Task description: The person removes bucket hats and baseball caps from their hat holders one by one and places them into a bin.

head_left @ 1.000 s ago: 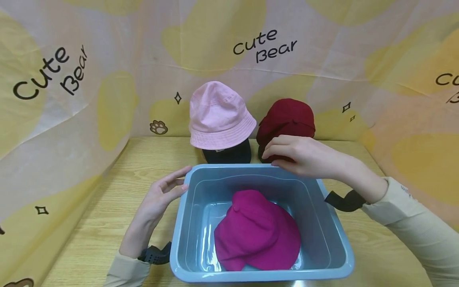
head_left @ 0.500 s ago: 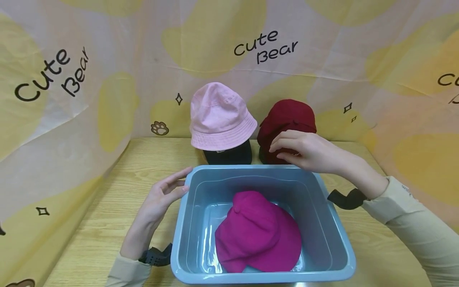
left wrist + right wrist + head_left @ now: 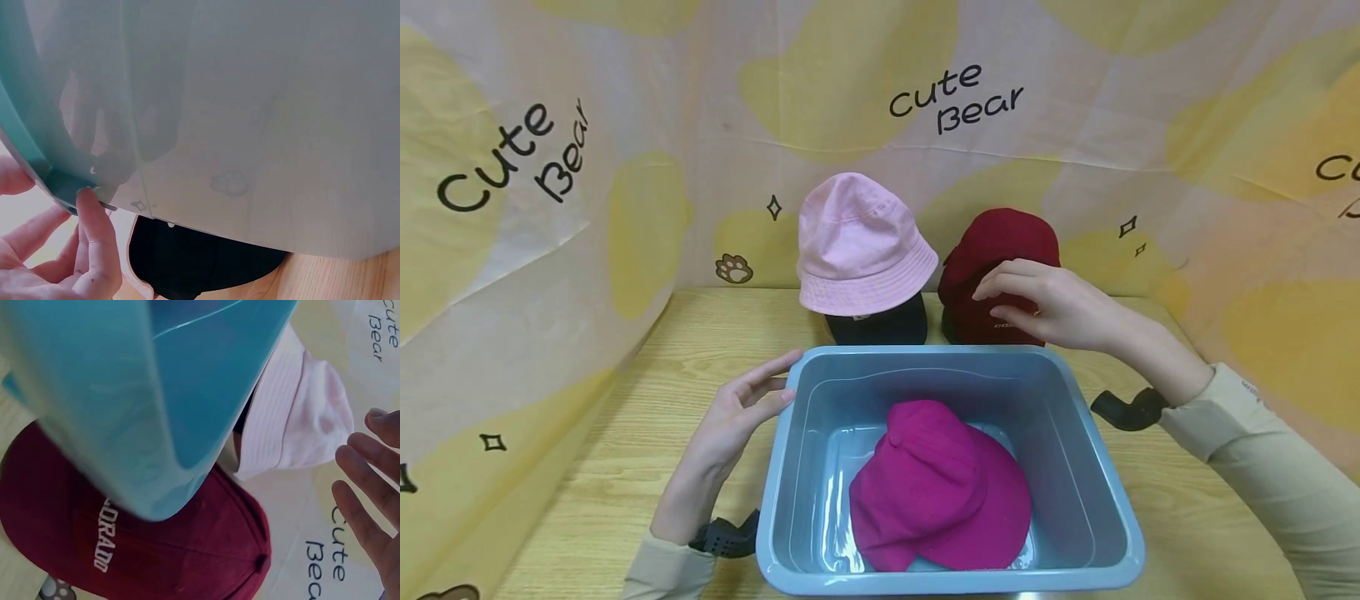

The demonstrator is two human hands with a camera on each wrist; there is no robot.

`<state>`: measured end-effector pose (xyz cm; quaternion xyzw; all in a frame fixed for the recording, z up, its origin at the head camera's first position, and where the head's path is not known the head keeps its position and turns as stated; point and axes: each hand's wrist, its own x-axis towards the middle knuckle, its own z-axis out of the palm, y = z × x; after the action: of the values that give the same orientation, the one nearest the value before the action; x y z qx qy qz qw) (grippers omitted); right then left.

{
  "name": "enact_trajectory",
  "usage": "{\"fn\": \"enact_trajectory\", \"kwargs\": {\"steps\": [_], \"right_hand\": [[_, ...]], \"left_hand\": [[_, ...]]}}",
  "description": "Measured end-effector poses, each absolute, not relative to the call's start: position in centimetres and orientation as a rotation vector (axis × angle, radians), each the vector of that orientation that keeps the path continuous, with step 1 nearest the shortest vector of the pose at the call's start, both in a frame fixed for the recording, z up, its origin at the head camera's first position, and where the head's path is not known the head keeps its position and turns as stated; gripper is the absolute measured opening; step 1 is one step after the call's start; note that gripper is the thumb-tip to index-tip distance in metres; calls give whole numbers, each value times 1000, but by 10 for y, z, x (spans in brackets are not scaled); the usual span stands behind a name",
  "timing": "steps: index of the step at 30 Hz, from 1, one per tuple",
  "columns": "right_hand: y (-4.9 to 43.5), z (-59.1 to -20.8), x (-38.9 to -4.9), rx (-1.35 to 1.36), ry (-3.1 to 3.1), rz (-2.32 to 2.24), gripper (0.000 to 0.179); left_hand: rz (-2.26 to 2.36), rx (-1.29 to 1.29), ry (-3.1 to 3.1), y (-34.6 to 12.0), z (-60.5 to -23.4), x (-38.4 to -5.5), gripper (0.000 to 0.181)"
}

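A blue plastic tub [image 3: 1101,467] stands on the table, with a magenta cap [image 3: 925,492] lying inside. My left hand [image 3: 730,421] touches the outside of its far left corner, fingers and thumb against the rim; the left wrist view shows the thumb [image 3: 97,225] at that rim. My right hand [image 3: 1052,304], fingers loosely bent and holding nothing, hovers before the dark red cap [image 3: 1011,233] beyond the tub. White lettering shows on this cap [image 3: 125,550] in the right wrist view. To its left, a pale pink bucket hat [image 3: 857,242] sits over a black cap [image 3: 883,325].
Wood-grain table [image 3: 625,433] surrounds the tub. A printed cloth [image 3: 737,100] hangs behind and on both sides, close behind the hats. Something dark, hard to make out, lies under the red cap's left side. Each wrist wears a black band.
My right hand has moved right and slightly up, away from the tub's far rim, showing more of the red cap. The left hand stays at the tub's corner.
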<state>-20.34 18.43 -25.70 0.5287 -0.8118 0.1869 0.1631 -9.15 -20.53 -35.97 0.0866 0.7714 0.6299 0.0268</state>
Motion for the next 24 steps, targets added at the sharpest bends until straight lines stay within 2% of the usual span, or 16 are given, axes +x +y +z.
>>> {"fn": "enact_trajectory", "kwargs": {"steps": [24], "right_hand": [[203,-263,-228,1276,-2447,478,43]], "left_hand": [[1939,260,2389,-205,-359,-92,49]]}}
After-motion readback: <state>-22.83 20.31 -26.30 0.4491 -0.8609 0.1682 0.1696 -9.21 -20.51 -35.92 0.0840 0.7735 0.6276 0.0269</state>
